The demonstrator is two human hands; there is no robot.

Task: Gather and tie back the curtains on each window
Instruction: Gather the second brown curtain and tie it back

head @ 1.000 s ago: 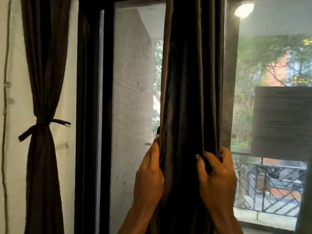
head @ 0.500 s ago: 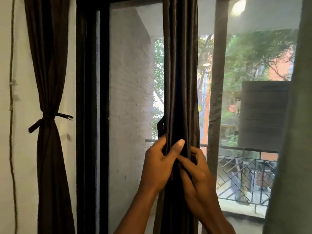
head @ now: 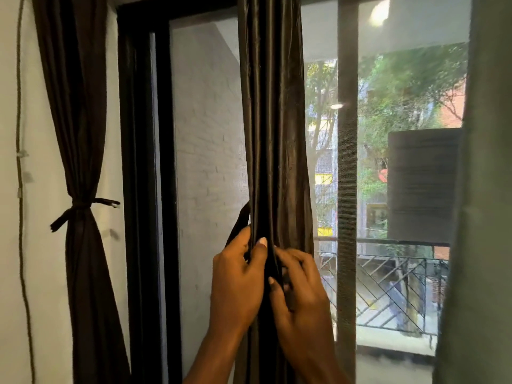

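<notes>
Closed in from the bundle's edges, the left hand and right hand now meet, fingers curled, pinching the gathered curtain mid-window — the tie strap by the left hand suggests knotting comes next.

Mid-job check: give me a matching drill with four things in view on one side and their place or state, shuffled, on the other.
Things
1. curtain by the wall
2. middle curtain
3. dark strap
4. balcony railing

Place or state
a. outside, beyond the window
b. bunched, gripped by the left hand and the right hand
c. already tied at its waist
d. pokes out just above the left hand

Pairs: 1-c, 2-b, 3-d, 4-a
</notes>
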